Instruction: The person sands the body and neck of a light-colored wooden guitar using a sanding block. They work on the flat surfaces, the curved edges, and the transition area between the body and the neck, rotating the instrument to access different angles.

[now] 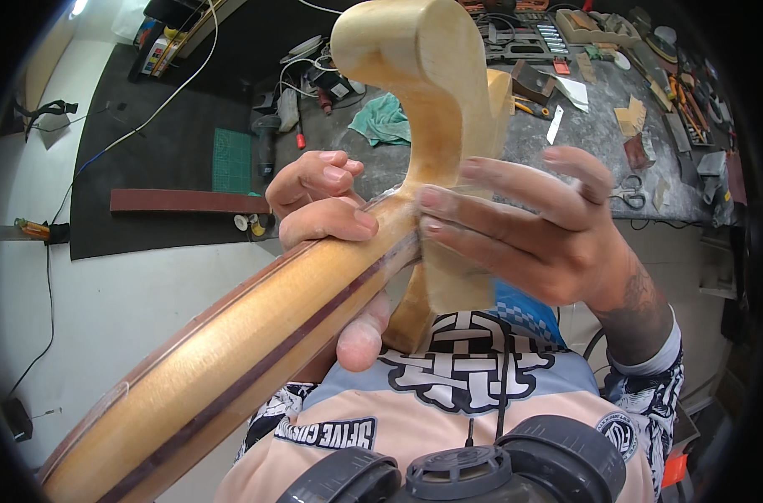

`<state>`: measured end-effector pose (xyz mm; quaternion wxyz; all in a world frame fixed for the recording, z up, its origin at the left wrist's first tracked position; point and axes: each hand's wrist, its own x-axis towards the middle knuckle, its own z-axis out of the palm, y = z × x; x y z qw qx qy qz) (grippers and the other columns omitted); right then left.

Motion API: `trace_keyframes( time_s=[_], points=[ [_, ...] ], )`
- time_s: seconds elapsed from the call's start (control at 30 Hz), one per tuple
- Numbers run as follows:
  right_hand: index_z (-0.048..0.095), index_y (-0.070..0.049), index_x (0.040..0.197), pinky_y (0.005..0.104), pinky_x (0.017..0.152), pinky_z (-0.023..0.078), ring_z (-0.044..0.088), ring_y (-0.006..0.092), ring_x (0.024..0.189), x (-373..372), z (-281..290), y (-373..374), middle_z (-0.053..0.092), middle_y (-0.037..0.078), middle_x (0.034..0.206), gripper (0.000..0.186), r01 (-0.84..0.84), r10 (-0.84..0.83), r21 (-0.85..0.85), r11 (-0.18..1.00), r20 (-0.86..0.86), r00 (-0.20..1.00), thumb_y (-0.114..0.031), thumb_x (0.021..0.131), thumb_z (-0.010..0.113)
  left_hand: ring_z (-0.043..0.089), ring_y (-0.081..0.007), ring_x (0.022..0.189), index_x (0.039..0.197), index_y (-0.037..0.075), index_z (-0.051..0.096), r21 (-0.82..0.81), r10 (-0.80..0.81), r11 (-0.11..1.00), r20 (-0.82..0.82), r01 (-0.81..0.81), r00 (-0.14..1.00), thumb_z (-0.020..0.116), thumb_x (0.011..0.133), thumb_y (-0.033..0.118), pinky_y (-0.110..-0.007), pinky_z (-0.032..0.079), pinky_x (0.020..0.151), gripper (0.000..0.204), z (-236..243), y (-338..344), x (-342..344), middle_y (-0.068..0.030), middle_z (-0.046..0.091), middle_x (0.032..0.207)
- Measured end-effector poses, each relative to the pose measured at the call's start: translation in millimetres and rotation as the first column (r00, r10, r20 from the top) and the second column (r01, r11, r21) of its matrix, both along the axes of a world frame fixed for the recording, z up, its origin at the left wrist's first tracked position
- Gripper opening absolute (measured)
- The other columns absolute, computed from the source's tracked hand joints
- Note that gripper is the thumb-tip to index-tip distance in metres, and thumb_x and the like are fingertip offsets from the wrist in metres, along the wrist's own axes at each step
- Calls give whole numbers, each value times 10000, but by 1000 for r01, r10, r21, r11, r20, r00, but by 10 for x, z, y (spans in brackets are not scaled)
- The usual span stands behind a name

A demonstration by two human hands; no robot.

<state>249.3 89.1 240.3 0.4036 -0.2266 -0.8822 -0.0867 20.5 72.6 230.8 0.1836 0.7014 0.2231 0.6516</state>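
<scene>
An unpainted wooden guitar is held up in front of me. Its pale neck (256, 323), with a dark stripe along the back, runs to the lower left. The body (457, 109) rises at the top centre with a rounded, hooked horn. My left hand (327, 197) is closed around the neck close to the body, fingers over the top and thumb below. My right hand (536, 218) has its fingers stretched out and apart, their tips against the wood where neck and body join. The right fingers are slightly blurred, and their undersides are hidden.
Behind the guitar is a dusty dark workbench (524, 180) bearing a green cloth (383, 121), scissors (629, 194) and several hand tools. On the left lie a green cutting mat (231, 161) and a long reddish-brown bar (180, 201). A respirator (458, 471) shows at the lower edge.
</scene>
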Motion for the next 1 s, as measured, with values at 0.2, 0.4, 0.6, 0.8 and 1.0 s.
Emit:
trace_keyframes(
  time_s=[0.2, 0.4, 0.6, 0.8, 1.0],
  points=[
    [796, -314, 1070, 409, 1141, 261, 571, 101, 1248, -67, -54, 3, 727, -153, 1262, 227, 64, -66, 121, 991, 14, 998, -361, 861, 722, 430, -306, 1330, 1157, 107, 563, -33, -24, 999, 3, 24, 1000, 574, 711, 931, -448, 425, 1096, 937, 3, 2, 4, -117, 440, 1336],
    [794, -323, 1069, 417, 1150, 252, 566, 81, 1252, -36, -61, 15, 719, -152, 1282, 221, 55, -59, 121, 991, 30, 998, -366, 867, 715, 429, -298, 1342, 1155, 109, 559, -39, -38, 999, -9, 38, 999, 570, 711, 931, -450, 428, 1096, 934, 25, -1, -3, -113, 437, 1340],
    [789, -339, 1084, 413, 1161, 241, 574, 80, 1256, 23, -120, 12, 704, -156, 1310, 233, 72, -79, 128, 989, 45, 996, -388, 869, 714, 439, -291, 1333, 1145, 131, 553, -96, 0, 995, -64, -6, 998, 557, 681, 947, -450, 434, 1092, 938, 82, -47, -38, -95, 442, 1325],
    [781, -351, 1110, 415, 1177, 222, 581, 80, 1255, -65, -104, 2, 700, -168, 1312, 245, 58, -65, 132, 989, 43, 997, -399, 885, 698, 436, -283, 1340, 1137, 137, 546, -103, -8, 995, -54, 2, 999, 550, 678, 943, -457, 430, 1097, 927, 67, -63, -46, -89, 444, 1326],
    [775, -357, 1115, 409, 1179, 212, 577, 77, 1259, -76, -94, 12, 699, -169, 1313, 247, 60, -71, 163, 985, 64, 995, -401, 883, 700, 443, -279, 1338, 1145, 134, 547, -91, -19, 996, -39, 15, 999, 549, 686, 938, -459, 438, 1095, 925, 45, -50, -29, -92, 447, 1331]
  ],
)
